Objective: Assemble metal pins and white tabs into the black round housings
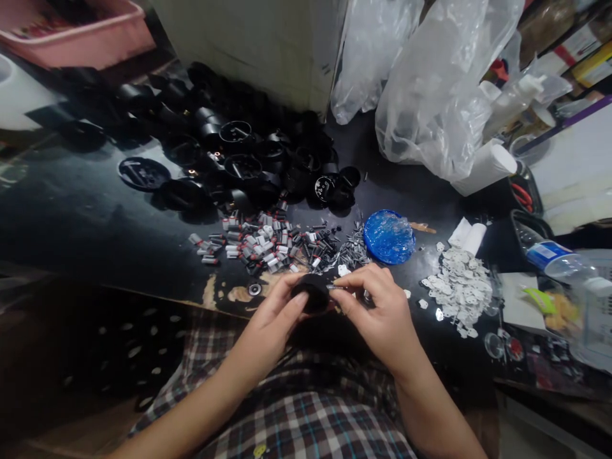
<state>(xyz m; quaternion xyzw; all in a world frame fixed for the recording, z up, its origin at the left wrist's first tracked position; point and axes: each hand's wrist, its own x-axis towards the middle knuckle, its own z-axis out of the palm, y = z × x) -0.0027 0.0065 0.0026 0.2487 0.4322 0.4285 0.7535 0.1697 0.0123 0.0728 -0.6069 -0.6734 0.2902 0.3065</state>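
My left hand (282, 306) is wrapped around a round black plastic housing (313, 293) at the table's near edge. My right hand (375, 303) pinches a small metal pin (337, 287) between thumb and fingertips, against the right side of the housing. Whether the pin enters the housing I cannot tell. Just beyond my hands lie a heap of grey cylinders with red bands (261, 242) and a heap of small metal pins (354, 248). To their right is a blue lid (389, 237) holding clear, gel-like stuff.
Many black housings (243, 166) are piled at the back left. White flat pieces (459, 287) form a heap on the right, near a plastic bottle (559, 260). Plastic bags (430, 95) hang at the back; a pink bin (81, 38) stands far left.
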